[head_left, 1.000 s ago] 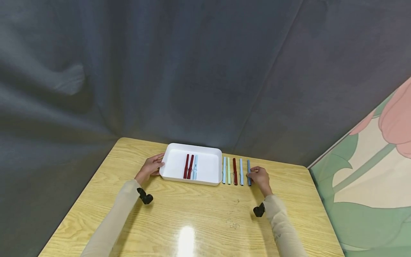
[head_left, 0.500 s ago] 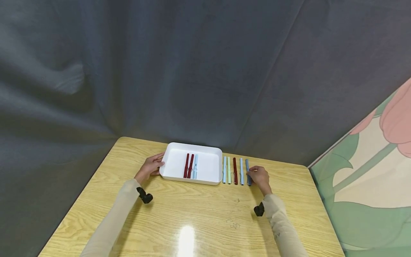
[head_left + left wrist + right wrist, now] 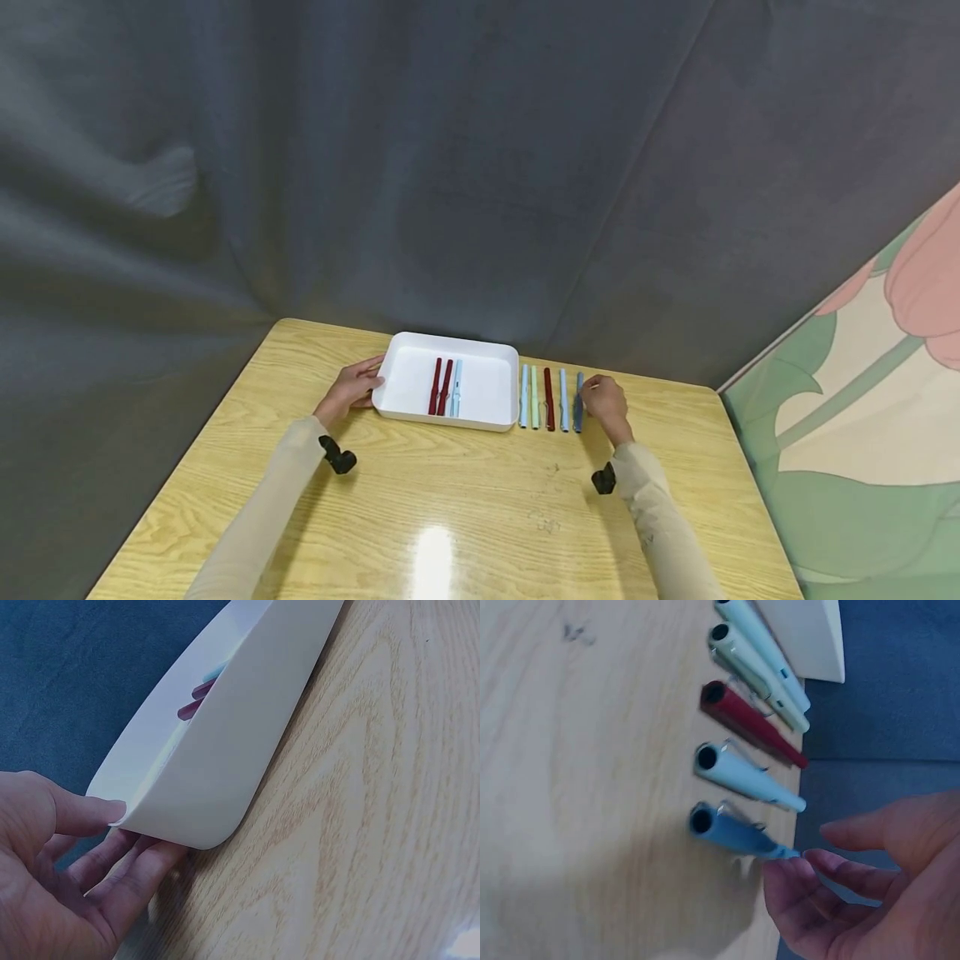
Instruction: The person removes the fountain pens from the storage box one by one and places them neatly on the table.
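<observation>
My left hand (image 3: 349,392) grips the left end of a white tray (image 3: 487,427); the left wrist view shows the thumb on its rim and fingers against the outside and underside. Two dark red pens (image 3: 435,387) and a light blue pen (image 3: 457,390) lie in the tray. To its right, pens stand in a row on the table: light blue (image 3: 524,398), light green (image 3: 535,400), dark red (image 3: 549,400), light blue (image 3: 564,402) and darker blue (image 3: 578,412). My right hand (image 3: 606,402) touches the far end of that last pen with its fingertips, the thumb apart from it (image 3: 847,881).
The wooden table (image 3: 480,483) ends at a dark grey curtain (image 3: 465,167) just behind the tray and pens. A wall with a flower print (image 3: 862,400) is on the right. Each wrist carries a small black camera (image 3: 341,457).
My right hand has slid a little toward the far end of the darker blue pen. That pen's near end has swung slightly left. The left hand and tray have stayed put.
</observation>
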A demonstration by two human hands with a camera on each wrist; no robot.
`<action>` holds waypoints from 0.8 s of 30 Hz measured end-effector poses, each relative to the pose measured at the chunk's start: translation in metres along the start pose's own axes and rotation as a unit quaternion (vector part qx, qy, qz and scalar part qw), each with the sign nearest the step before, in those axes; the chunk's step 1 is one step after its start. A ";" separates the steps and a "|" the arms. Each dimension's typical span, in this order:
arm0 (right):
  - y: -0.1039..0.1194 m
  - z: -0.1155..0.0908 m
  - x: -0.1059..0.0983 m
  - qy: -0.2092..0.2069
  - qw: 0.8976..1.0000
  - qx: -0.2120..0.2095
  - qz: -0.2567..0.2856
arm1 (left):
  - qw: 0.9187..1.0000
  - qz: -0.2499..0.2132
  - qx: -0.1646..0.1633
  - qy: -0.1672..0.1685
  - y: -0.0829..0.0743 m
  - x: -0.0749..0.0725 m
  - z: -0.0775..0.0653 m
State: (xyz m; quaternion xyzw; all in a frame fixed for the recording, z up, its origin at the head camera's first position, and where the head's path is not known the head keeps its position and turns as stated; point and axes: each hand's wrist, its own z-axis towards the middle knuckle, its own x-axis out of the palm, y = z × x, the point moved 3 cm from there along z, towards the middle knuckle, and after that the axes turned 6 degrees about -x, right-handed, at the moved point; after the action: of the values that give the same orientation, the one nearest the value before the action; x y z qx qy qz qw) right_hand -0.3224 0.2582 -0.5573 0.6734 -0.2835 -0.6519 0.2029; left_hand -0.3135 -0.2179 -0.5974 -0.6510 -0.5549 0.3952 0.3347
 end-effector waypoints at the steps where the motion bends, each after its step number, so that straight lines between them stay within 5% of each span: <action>1: 0.003 0.000 0.000 -0.004 1.000 -0.003 0.000 | 1.000 0.000 -0.001 0.000 0.000 0.001 0.000; 16: 0.071 0.010 0.039 -0.026 0.983 -0.074 0.166 | 1.000 0.001 -0.001 -0.004 -0.004 -0.001 -0.003; 24: 0.093 0.012 0.060 -0.028 0.974 -0.046 0.221 | 1.000 -0.006 -0.006 -0.008 0.001 0.001 -0.001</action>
State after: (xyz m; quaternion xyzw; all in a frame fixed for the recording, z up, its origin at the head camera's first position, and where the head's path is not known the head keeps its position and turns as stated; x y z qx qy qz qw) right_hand -0.3454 0.1505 -0.5441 0.5659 -0.4001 -0.6219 0.3646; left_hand -0.3126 -0.2167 -0.5979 -0.6465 -0.5634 0.3952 0.3291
